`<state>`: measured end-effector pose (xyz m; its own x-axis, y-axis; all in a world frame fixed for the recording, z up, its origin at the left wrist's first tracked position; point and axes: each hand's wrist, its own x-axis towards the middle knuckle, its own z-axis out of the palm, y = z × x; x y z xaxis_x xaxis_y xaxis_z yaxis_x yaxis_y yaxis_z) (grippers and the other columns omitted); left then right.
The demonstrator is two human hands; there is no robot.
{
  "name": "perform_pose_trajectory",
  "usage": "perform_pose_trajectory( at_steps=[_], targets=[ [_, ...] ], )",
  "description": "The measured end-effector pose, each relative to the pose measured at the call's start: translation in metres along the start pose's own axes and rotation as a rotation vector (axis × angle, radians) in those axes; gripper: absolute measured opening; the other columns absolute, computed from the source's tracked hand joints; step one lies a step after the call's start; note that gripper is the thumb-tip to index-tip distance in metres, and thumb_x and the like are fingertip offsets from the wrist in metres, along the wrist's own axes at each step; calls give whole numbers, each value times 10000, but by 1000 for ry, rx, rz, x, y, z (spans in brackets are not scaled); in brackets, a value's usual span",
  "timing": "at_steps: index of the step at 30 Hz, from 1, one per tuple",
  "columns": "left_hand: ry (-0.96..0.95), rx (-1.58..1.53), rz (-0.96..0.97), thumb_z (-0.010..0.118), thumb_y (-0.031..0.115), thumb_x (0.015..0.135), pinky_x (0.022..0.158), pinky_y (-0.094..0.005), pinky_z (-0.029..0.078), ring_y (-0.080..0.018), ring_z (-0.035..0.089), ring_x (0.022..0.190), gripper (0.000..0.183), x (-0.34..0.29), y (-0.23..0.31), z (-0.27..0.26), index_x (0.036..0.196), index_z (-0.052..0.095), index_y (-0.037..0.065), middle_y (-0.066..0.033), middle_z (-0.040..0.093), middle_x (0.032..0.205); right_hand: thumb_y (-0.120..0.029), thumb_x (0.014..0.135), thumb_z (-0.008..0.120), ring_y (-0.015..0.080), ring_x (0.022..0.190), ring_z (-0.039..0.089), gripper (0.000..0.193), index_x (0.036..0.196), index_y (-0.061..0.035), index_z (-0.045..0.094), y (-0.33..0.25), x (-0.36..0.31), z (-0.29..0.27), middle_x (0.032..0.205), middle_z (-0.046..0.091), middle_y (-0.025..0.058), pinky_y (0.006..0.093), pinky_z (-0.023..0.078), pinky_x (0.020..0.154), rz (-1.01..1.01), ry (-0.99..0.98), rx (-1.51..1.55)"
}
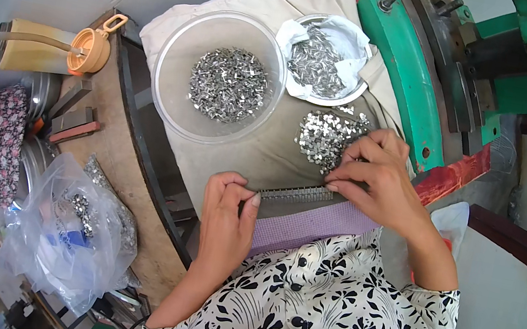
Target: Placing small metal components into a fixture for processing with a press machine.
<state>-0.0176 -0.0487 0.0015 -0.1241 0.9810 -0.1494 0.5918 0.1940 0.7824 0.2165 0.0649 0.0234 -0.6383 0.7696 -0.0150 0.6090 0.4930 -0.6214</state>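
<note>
Head view: we list one slim ridged metal strip [296,193], centre of frame, just above a purple cloth [309,225]. Our left hand [226,214]: thumb and fingertips pinched on the strip's left end. Our right hand [381,178]: thumb and forefinger pinched on its right end; whether they also grip a small loose part, we cannot tell. Beside the right fingers: one heap of flat silvery pieces [325,135]. Upper centre: one clear tub [177,65] and one white bowl [345,99], both holding metal parts. Upper right: one green machine [401,62].
</note>
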Motion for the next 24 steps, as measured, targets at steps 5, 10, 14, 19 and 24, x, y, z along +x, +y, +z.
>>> perform_pose_trajectory(
  at_steps=[5,10,14,19,24],
  targets=[
    [-3,105,16,678,31,861,827,-435,414,-367,496,947,173,13,10,8,855,517,-34,-183,488,1031,-118,667,831,234,942,477,203,863,-131,783,-3,-19,-7,875,593,-1,353,389,817,-20,201,90],
    [4,150,-9,620,5,874,863,-410,414,-362,498,950,138,13,10,7,844,495,-44,-191,489,984,-86,669,823,228,901,493,217,880,-112,781,-1,-51,-1,870,581,9,337,399,787,63,332,98],
    [-24,194,8,624,-32,841,837,-435,424,-387,503,967,125,13,9,9,882,507,-44,-202,496,1035,-60,674,813,223,873,517,228,897,-96,778,12,-70,3,863,581,28,325,415,741,142,482,28],
    [48,238,82,657,-17,814,797,-454,445,-389,530,919,143,14,12,5,857,522,-32,-192,525,1000,6,684,788,213,816,523,221,895,-53,766,29,-93,14,855,581,41,312,421,707,238,670,-40],
    [171,182,214,697,-12,791,752,-397,464,-341,568,889,162,22,42,-16,873,559,14,-177,551,979,22,731,774,192,812,527,191,913,-34,762,39,-103,15,858,586,55,283,426,673,316,739,-26]
  ],
)
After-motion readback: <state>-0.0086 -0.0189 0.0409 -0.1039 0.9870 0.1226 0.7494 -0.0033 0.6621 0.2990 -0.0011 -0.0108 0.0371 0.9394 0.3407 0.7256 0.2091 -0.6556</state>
